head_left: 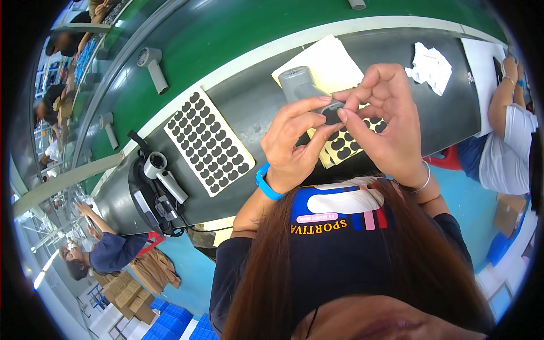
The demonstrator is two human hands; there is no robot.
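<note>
A grey hair dryer [297, 83] is held up over the workbench, its round vented head pointing away from me. My left hand [297, 133] closes its thumb and fingers around the end of the handle. A dark rounded sticker [331, 113] covers that handle end, which faces me. My right hand [388, 116] has thumb and forefinger pinched at the sticker's edge, its other fingers curled. Beneath the hands lies a sheet of dark stickers [345, 148], partly hidden by them. To the left is a larger sticker sheet [209, 141] with several rows of dark rounded pieces.
Pale yellow paper [331, 56] and crumpled white paper [429, 68] lie beyond my hands. A silver-grey hair dryer [170, 184] rests by black corded equipment [144, 195] at left. More hair dryers [153, 71] sit on the green conveyor [226, 34]. Co-workers [507, 130] sit on both sides.
</note>
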